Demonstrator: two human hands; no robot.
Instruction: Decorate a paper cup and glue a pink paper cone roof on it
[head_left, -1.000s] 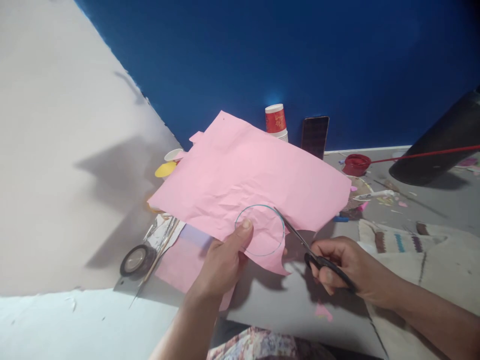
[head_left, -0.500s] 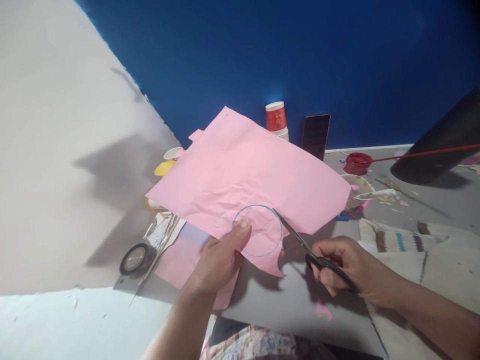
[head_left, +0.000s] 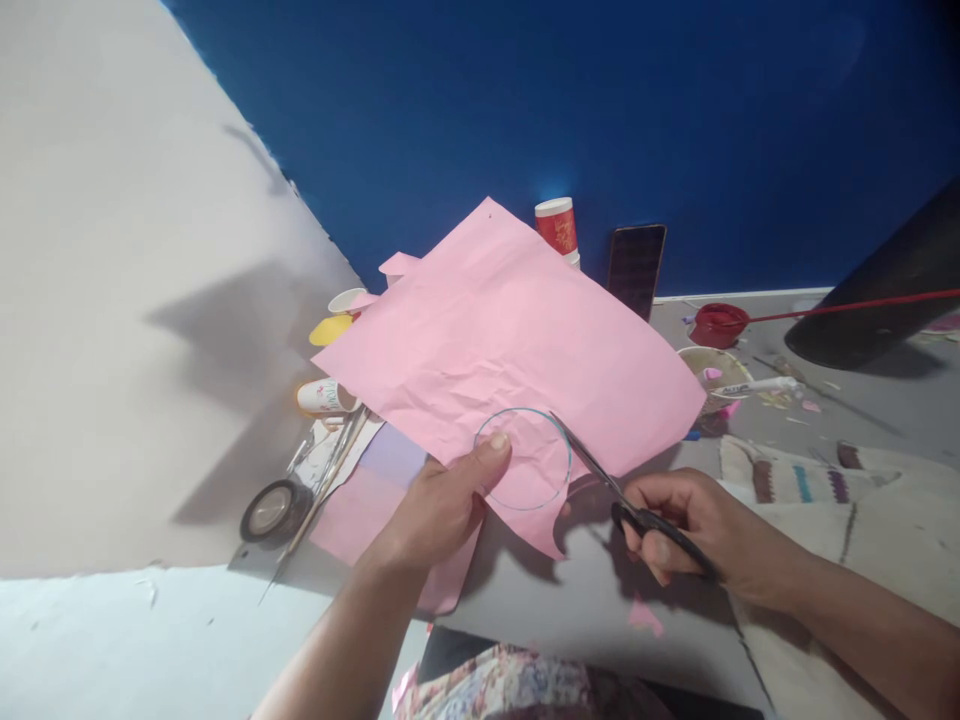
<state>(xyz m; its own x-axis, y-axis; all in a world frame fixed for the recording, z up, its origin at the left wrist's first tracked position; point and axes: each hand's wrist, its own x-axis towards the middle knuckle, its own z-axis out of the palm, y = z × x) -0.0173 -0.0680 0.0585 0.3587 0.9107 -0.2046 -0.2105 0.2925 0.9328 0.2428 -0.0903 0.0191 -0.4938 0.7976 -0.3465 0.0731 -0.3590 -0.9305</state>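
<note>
At the centre of the head view, we are holding a pink sheet of paper (head_left: 510, 330) up over the grey table (head_left: 585, 610), our left hand (head_left: 442, 505) pinching its lower edge, thumb pressing inside the drawn circle (head_left: 523, 460). Just right of that circle, our right hand (head_left: 690, 525) is gripping black scissors (head_left: 630, 505), fingers closed through the handles. Their long axis is running from lower right to upper left, blades pointing at the circle's right rim, touching the paper there. A roll of tape (head_left: 274, 510) is lying at lower left.
</note>
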